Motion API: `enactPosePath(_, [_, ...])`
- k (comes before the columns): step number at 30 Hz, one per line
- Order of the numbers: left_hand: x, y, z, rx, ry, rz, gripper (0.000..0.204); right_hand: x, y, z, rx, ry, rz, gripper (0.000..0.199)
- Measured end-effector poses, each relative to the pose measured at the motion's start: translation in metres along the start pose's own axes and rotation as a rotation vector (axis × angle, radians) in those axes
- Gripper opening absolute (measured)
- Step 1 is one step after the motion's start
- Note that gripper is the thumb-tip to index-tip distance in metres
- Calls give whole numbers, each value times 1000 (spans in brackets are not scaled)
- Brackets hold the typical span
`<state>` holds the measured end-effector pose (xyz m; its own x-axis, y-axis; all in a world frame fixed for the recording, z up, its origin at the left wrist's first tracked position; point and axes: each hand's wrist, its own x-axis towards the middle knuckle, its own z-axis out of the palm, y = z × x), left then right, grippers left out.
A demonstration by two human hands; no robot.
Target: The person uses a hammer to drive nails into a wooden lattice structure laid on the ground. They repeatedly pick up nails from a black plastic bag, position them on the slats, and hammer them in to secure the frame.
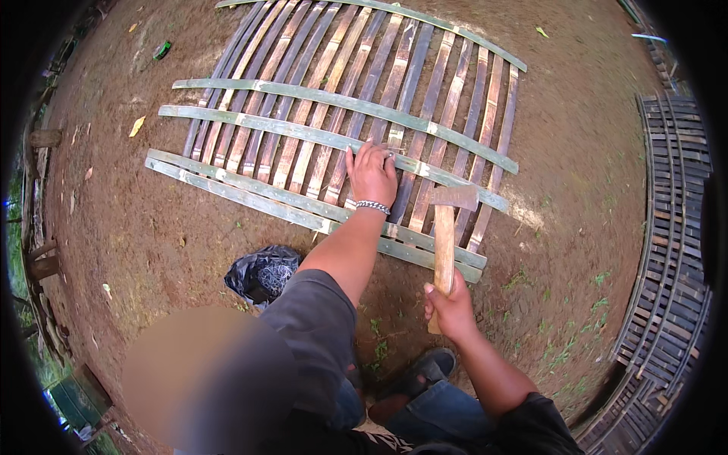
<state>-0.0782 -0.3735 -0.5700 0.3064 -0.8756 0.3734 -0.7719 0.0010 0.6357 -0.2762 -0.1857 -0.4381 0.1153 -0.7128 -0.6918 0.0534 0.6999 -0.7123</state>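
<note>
My left hand (373, 174), with a chain bracelet on its wrist, rests on a long greenish bamboo slat (296, 130) lying crosswise over the panel. Its fingers are bent and close together over the slat; a tiny shiny spot near the thumb is too small to make out. In my right hand (453, 303) is a hatchet (444, 243), gripped low on its wooden handle. The hatchet's head is up, right of my left hand and over the near right part of the bamboo slat panel (353, 57), whose dark and tan strips run away from me.
Left of my left forearm, an open black plastic bag (246, 280) holds many thin metal pieces like nails. More crosswise slats (235, 182) lie along the panel's near edge. At the far right stands another slatted structure (667, 227). A small green object (162, 50) lies on the dirt.
</note>
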Motion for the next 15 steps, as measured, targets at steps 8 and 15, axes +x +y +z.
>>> enactPosePath(8, [4,6,-5,1,-31,2,6,65,-29,-4,-579,91,-251,54])
enactPosePath(15, [5,5,-9,-13,-17,-11,5,87,-60,22,-872,90,-388,52])
